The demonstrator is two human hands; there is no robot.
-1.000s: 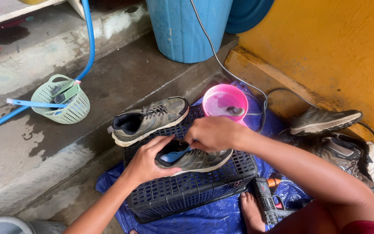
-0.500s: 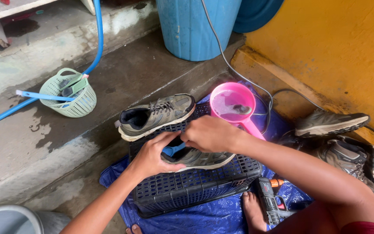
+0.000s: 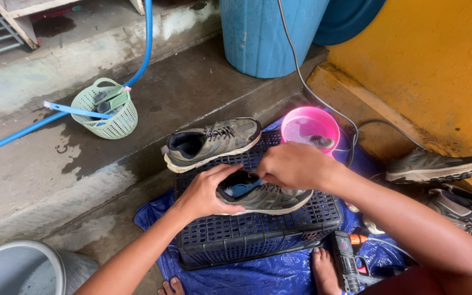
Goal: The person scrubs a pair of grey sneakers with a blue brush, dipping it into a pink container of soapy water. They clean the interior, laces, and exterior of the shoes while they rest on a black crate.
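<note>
In the head view, an upturned dark blue plastic crate (image 3: 258, 235) with a slotted top sits on a crumpled blue tarp (image 3: 258, 276), and everything is placed against it. On the crate's near half lies a grey-olive laced sneaker (image 3: 271, 198) with a pale sole. The left hand (image 3: 206, 191) is clamped around this shoe's heel end, fingers curled over the collar. The right hand (image 3: 293, 165) is closed at the shoe's opening, fingers pinched together on something blue inside; what exactly it grips cannot be made out. On the crate's far edge rests a second, matching grey-olive sneaker (image 3: 211, 143), its opening facing left. Just beyond the crate's far right corner stands a pink plastic bowl (image 3: 310, 127) with cloudy water. Left of the crate, well apart on the wet concrete, sits a pale green perforated basket (image 3: 106, 108) holding brushes. Right of the crate lies a dark grey trail shoe (image 3: 435, 165). At the crate's near right corner lies a black power drill (image 3: 346, 265).
</note>
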